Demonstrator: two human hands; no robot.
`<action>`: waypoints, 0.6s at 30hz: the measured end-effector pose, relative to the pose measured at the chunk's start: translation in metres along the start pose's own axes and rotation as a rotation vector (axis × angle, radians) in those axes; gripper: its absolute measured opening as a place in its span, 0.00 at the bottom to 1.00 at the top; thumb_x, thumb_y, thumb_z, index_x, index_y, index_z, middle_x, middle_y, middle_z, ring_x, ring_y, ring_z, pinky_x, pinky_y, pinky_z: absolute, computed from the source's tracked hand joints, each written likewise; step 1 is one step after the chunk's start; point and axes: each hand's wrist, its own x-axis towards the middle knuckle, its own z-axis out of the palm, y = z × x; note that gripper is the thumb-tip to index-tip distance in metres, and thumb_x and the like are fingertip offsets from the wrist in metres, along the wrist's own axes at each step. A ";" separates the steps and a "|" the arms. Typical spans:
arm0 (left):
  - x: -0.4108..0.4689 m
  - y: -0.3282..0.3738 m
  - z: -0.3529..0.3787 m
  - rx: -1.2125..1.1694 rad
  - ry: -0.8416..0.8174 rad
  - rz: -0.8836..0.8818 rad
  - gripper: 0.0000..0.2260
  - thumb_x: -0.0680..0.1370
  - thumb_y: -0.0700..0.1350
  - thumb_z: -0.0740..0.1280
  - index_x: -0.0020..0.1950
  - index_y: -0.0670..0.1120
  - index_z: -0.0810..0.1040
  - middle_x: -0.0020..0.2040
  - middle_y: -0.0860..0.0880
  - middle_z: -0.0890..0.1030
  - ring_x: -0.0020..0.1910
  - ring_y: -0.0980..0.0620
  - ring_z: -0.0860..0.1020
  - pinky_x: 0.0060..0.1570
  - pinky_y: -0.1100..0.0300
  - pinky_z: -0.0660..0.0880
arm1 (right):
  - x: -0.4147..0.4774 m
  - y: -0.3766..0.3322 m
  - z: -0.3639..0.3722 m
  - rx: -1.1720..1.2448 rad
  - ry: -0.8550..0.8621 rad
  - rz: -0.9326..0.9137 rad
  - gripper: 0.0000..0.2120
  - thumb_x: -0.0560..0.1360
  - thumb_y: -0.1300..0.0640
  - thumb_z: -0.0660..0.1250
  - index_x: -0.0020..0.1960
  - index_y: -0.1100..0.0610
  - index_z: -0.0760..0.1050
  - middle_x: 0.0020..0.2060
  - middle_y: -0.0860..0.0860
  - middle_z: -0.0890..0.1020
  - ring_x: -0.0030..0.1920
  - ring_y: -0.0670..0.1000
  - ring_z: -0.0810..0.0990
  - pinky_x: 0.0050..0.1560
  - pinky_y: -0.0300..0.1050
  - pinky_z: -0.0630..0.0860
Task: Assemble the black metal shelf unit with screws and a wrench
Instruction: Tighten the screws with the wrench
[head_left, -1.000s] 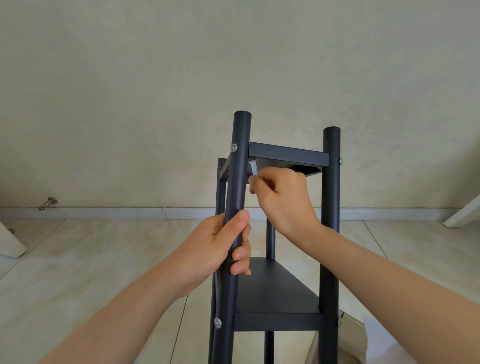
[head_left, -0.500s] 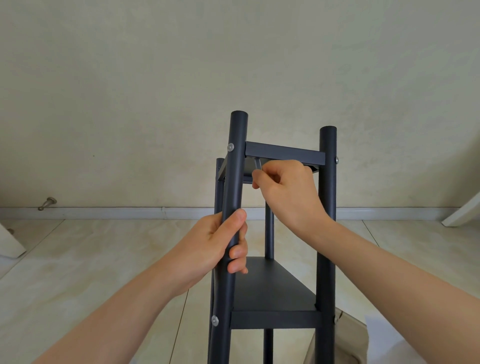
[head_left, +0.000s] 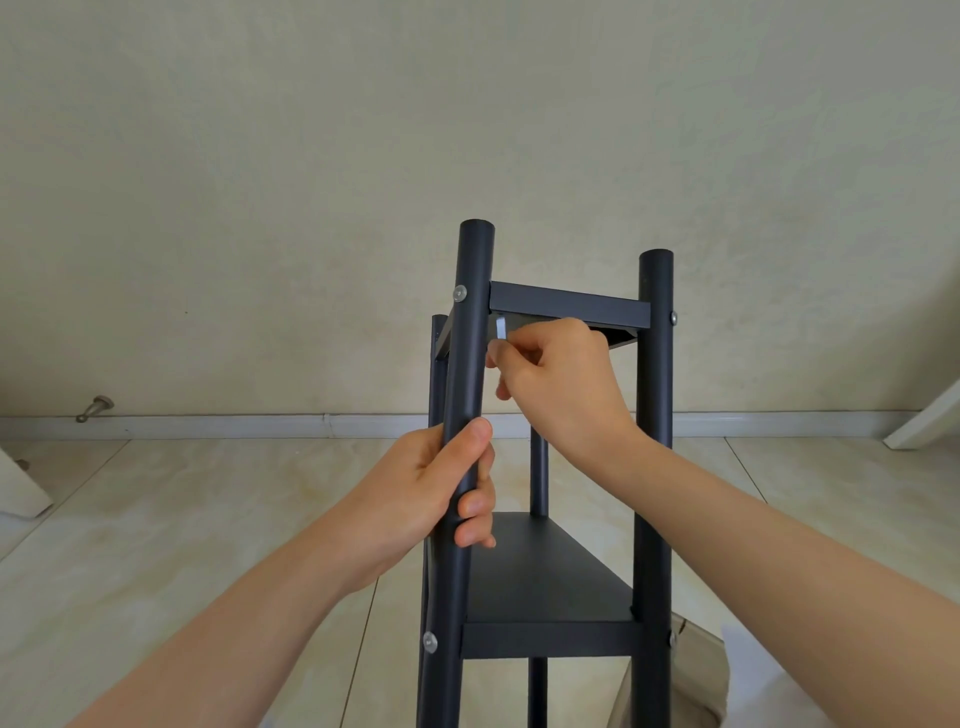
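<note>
Two hands at work on the black shelf unit (head_left: 655, 374).
The left hand (head_left: 415, 493) grips the front-left post (head_left: 470, 358) near the frame's centre. At its 1 o'clock, the right hand (head_left: 563, 384) pinches a small silver wrench (head_left: 501, 328) just under the upper shelf (head_left: 569, 309), beside that post. A screw (head_left: 460, 293) head shows at the wrench's 10 o'clock. The lower shelf (head_left: 540, 577) lies toward 6 o'clock.

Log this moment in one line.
left hand: grips front-left post | right hand: pinches wrench under top shelf | lower shelf: mounted

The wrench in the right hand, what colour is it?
The wrench is shiny silver, seen best in the head view.
</note>
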 end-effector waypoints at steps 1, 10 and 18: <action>0.000 0.000 0.000 0.000 0.000 0.001 0.21 0.71 0.67 0.63 0.37 0.49 0.74 0.28 0.51 0.71 0.25 0.52 0.71 0.38 0.59 0.79 | 0.000 0.000 0.002 0.018 -0.002 0.008 0.18 0.80 0.60 0.63 0.35 0.66 0.80 0.23 0.48 0.78 0.23 0.42 0.72 0.29 0.31 0.69; -0.001 -0.001 -0.001 0.012 -0.002 0.009 0.20 0.72 0.67 0.62 0.36 0.50 0.74 0.28 0.50 0.70 0.25 0.51 0.71 0.38 0.59 0.79 | 0.005 0.009 0.023 0.134 0.063 -0.032 0.27 0.80 0.62 0.63 0.24 0.49 0.67 0.18 0.36 0.71 0.25 0.41 0.76 0.37 0.36 0.78; -0.003 -0.002 -0.003 0.026 -0.010 0.021 0.19 0.73 0.66 0.62 0.36 0.51 0.74 0.28 0.50 0.70 0.25 0.51 0.71 0.38 0.59 0.79 | 0.008 0.013 0.033 0.055 0.175 -0.162 0.29 0.79 0.66 0.63 0.25 0.45 0.58 0.18 0.38 0.69 0.23 0.41 0.69 0.28 0.29 0.63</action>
